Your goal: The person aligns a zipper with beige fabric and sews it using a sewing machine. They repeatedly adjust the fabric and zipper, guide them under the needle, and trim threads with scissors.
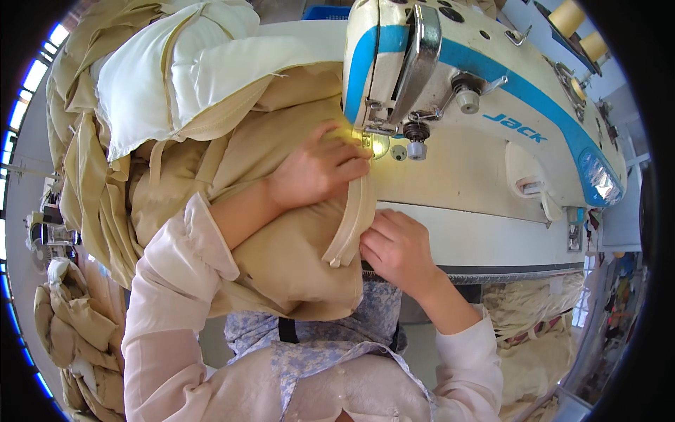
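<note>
Pale pink long sleeves, cuffs pushed up forearms; light blue floral-patterned garment over lap; bare hands.

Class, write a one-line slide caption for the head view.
Left hand presses beige padded fabric under the sewing machine; right hand guides its cream strip.

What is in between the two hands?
Between the left hand and the right hand runs a cream zipper strip along the tan padded garment, seen in the head view.

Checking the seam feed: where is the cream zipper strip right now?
In the head view, centre: the zipper strip runs down from the sewing machine needle, between the left hand and right hand.
</note>
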Action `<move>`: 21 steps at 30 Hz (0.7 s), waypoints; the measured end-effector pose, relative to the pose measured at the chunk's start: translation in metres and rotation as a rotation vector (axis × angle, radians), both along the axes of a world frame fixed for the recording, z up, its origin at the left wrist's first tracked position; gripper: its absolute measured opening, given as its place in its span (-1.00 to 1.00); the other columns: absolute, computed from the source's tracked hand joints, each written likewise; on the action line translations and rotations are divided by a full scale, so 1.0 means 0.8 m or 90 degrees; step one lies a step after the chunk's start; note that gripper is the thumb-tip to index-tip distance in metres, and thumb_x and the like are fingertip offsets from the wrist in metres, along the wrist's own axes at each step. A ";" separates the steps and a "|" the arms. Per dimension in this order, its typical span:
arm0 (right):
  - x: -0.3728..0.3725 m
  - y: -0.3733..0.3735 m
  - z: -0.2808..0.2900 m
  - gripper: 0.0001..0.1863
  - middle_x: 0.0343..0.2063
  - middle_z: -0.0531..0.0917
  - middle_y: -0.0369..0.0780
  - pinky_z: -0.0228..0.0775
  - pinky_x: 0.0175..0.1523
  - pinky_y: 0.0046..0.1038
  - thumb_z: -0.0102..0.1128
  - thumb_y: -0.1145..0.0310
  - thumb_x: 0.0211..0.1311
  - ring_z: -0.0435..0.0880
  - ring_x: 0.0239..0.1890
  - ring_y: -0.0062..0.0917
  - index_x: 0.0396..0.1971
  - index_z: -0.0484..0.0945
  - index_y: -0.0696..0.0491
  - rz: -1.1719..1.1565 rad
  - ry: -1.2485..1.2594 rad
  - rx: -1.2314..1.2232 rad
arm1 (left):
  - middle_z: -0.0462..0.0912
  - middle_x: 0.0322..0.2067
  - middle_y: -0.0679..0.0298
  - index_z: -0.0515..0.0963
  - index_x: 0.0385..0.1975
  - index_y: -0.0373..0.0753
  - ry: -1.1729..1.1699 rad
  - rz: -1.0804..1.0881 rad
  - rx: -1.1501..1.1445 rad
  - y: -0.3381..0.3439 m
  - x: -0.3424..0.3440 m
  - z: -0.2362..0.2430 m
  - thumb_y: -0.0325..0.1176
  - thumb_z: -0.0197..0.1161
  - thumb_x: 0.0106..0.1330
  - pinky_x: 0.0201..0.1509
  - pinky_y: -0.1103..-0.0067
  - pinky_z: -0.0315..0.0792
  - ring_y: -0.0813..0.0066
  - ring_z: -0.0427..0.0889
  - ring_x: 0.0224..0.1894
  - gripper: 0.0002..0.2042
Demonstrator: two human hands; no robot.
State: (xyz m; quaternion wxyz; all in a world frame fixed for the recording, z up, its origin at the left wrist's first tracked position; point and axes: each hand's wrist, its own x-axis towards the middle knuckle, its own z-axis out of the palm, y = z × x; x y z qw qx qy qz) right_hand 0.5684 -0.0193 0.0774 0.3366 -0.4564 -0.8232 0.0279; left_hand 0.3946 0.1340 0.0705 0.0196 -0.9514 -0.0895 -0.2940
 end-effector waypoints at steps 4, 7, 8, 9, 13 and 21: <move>-0.003 -0.021 -0.007 -0.84 -0.28 0.62 -0.26 0.59 0.02 -0.35 0.34 0.43 -0.03 0.64 -0.12 -0.35 -0.39 0.63 0.06 0.094 0.012 0.029 | 0.68 -0.01 0.22 0.62 -0.13 -0.23 0.068 0.063 -0.069 -0.033 -0.002 0.021 -0.39 0.32 0.09 0.28 0.19 0.47 0.22 0.69 0.00 -0.69; -0.001 -0.046 -0.016 -0.79 -0.18 0.63 -0.26 0.57 0.19 -0.30 0.32 0.41 0.06 0.62 0.00 -0.36 -0.26 0.64 0.07 0.154 0.020 0.047 | 0.66 0.04 0.13 0.62 -0.02 -0.30 0.077 0.152 -0.145 -0.097 -0.009 0.038 -0.43 0.26 0.14 0.20 0.27 0.55 0.14 0.68 0.03 -0.63; 0.001 -0.049 -0.016 -0.78 -0.17 0.64 -0.26 0.56 0.20 -0.30 0.32 0.41 0.07 0.62 0.01 -0.37 -0.24 0.64 0.07 0.168 0.024 0.047 | 0.66 0.04 0.13 0.61 -0.02 -0.30 0.043 0.159 -0.136 -0.101 -0.013 0.029 -0.45 0.25 0.13 0.19 0.31 0.56 0.15 0.68 0.04 -0.63; 0.002 -0.052 -0.019 -0.77 -0.15 0.64 -0.25 0.56 0.21 -0.30 0.32 0.41 0.09 0.62 0.03 -0.37 -0.22 0.64 0.07 0.179 0.031 0.046 | 0.66 0.04 0.13 0.61 -0.02 -0.29 0.011 0.164 -0.129 -0.103 -0.015 0.021 -0.46 0.24 0.12 0.17 0.34 0.57 0.16 0.68 0.05 -0.64; 0.006 -0.050 -0.025 -0.56 -0.12 0.69 -0.30 0.65 0.08 -0.35 0.47 0.43 -0.15 0.69 -0.04 -0.39 -0.13 0.69 0.02 0.218 0.108 -0.024 | 0.68 0.06 0.12 0.62 0.03 -0.27 -0.075 0.172 -0.268 -0.079 -0.031 0.031 -0.45 0.26 0.13 0.18 0.35 0.54 0.11 0.66 0.11 -0.59; 0.012 -0.049 -0.025 -0.45 -0.29 0.71 -0.39 0.61 -0.19 -0.41 0.52 0.37 -0.21 0.69 -0.25 -0.45 -0.04 0.72 -0.12 0.212 0.161 -0.077 | 0.71 -0.04 0.21 0.66 -0.10 -0.27 0.041 0.027 -0.115 -0.062 -0.017 0.023 -0.46 0.34 -0.01 0.39 0.08 0.38 0.21 0.67 0.10 -0.62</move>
